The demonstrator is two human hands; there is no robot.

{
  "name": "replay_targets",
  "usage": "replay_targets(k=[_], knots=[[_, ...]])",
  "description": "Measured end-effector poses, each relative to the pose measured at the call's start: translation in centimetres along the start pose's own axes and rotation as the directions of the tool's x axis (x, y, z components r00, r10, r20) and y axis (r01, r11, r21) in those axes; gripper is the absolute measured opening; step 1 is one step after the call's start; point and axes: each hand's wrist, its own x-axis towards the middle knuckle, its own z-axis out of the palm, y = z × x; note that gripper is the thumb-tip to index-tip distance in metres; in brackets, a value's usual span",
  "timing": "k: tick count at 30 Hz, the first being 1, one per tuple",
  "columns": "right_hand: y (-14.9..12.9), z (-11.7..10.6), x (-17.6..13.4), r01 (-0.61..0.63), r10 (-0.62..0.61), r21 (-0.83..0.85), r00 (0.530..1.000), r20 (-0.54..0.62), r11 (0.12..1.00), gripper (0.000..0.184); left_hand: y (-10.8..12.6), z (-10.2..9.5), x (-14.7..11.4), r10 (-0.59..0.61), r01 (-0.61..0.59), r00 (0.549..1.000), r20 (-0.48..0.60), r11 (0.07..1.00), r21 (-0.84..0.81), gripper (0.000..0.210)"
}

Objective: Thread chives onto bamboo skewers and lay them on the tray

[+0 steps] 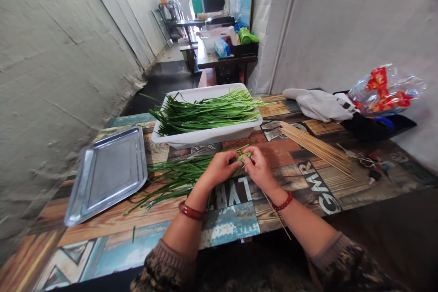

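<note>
Left hand (222,165), one; right hand (259,171), one: your fingertips pinch green stalks (245,155) between them. Expect these light, limp, slippery and easily bruised; best taken gently by the stem end. Thin stick (278,217), one, trailing from beneath your right hand; whether you grip it cannot be told. Loose leaves (188,167), one pile, uncountable, just left of your left fingers. White tub (208,138), one, heaped with greens (205,112), beyond your fingertips. Stick bundle (315,150), one, right of your right fingers. Metal tray (112,159), one, well left.
</note>
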Motion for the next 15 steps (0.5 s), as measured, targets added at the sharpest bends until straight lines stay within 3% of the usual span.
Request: replay_targets(k=[5,10,12,15], knots=[[0.1,0.0,-0.2,-0.027,0.026,-0.082,1.000,-0.007,0.996,0.012,-0.3,-0.7,-0.1,0.009,-0.007,0.999,0.037,0.998,-0.060,0.014],[0.2,-0.1,-0.1,-0.026,0.027,-0.074,1.000,0.002,0.997,0.015,-1.6,-1.0,0.3,0.002,0.007,0.973,-0.232,0.999,0.038,0.018],[0.1,-0.2,-0.1,-0.017,0.017,-0.088,1.000,-0.002,0.996,0.016,-2.0,-0.7,0.5,0.038,-0.012,0.975,-0.217,0.993,0.120,0.017],[0.0,-0.2,-0.3,-0.009,0.009,-0.099,1.000,0.004,0.995,0.018,-2.3,-0.2,0.6,0.081,-0.052,0.990,-0.112,0.969,0.243,0.014]])
